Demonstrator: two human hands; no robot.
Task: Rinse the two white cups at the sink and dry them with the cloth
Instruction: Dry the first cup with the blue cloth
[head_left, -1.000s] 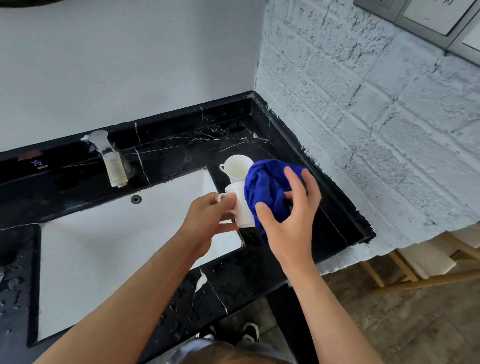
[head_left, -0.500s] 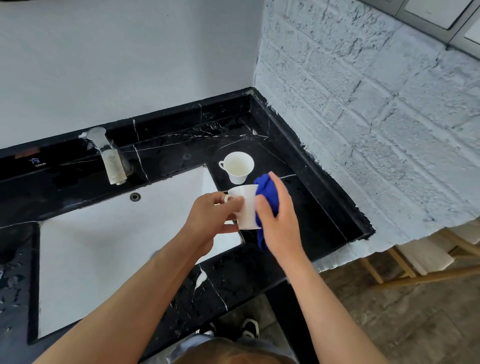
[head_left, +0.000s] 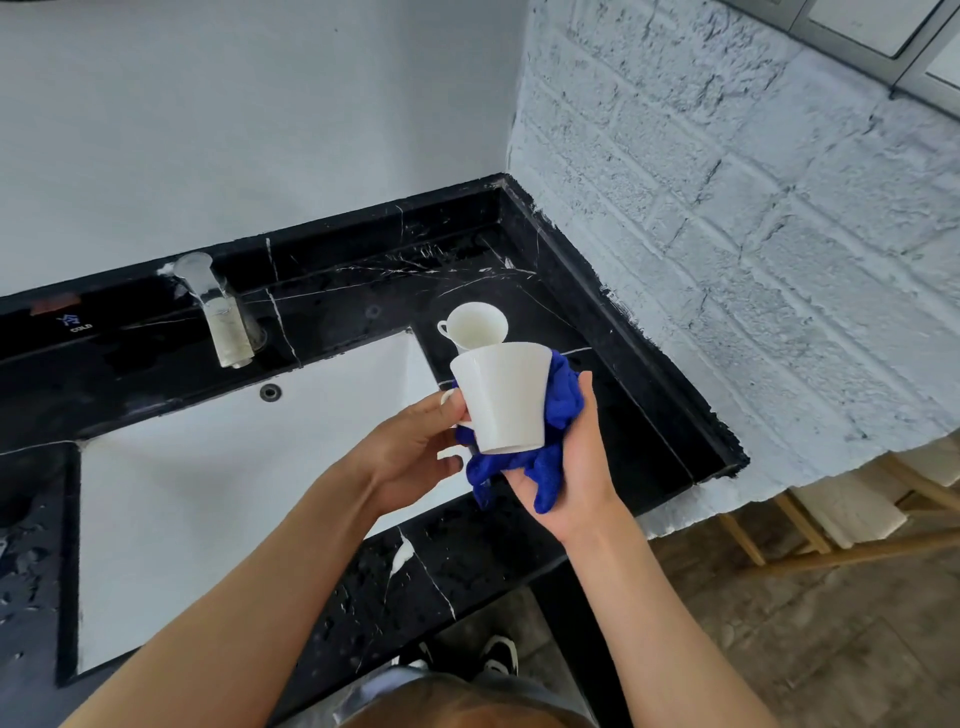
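While left fingers (head_left: 447, 415) pinch the cup (head_left: 501, 397) handle, the right hand (head_left: 571, 467) cradles the blue cloth (head_left: 556, 410) against it.

A black marble countertop (head_left: 613, 415) with white veins runs into the corner between a smooth pale wall (head_left: 249, 119) and a white-painted brick wall (head_left: 753, 234). A metal tap (head_left: 221, 317) stands at the countertop's back edge, beside a small "COLD" label (head_left: 78, 323). Water drops lie on the countertop's left end. Past its right edge, a wooden frame (head_left: 810, 525) stands on a brownish floor (head_left: 831, 649). 2 dark shoes (head_left: 497, 656) show below the front edge.
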